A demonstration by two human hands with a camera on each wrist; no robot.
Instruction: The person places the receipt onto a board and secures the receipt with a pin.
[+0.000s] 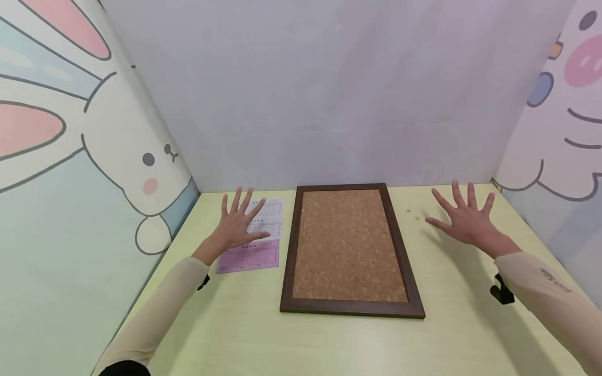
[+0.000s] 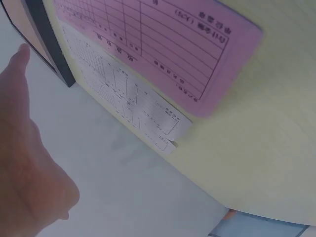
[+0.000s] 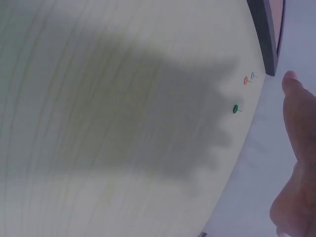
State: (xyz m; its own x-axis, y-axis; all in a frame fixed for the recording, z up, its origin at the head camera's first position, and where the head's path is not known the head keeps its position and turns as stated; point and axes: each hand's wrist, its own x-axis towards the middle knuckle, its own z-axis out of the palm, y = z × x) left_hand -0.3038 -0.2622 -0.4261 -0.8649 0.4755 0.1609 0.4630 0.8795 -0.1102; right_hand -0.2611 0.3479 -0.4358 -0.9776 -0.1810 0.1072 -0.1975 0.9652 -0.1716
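Note:
Both hands are raised over the table with fingers spread. My left hand (image 1: 237, 225) overlaps the printed paper forms in the head view and holds nothing. Those are white forms (image 1: 269, 226) at the back and a pink form (image 1: 251, 256) in front. Between the hands lies a cork board (image 1: 350, 245) in a dark brown frame (image 1: 352, 307). To its right is my right hand (image 1: 467, 222), palm down, holding nothing. Several thumbtacks lie close by: a green thumbtack (image 3: 235, 108), an orange thumbtack (image 3: 246, 80) and a pale thumbtack (image 3: 253, 76).
The pale yellow table (image 1: 244, 334) meets a plain grey-white back wall (image 1: 305, 104). A side panel with a rabbit drawing (image 1: 117, 146) stands at the left, one with a pig drawing (image 1: 555, 141) at the right. Shadows of both arms fall on the table.

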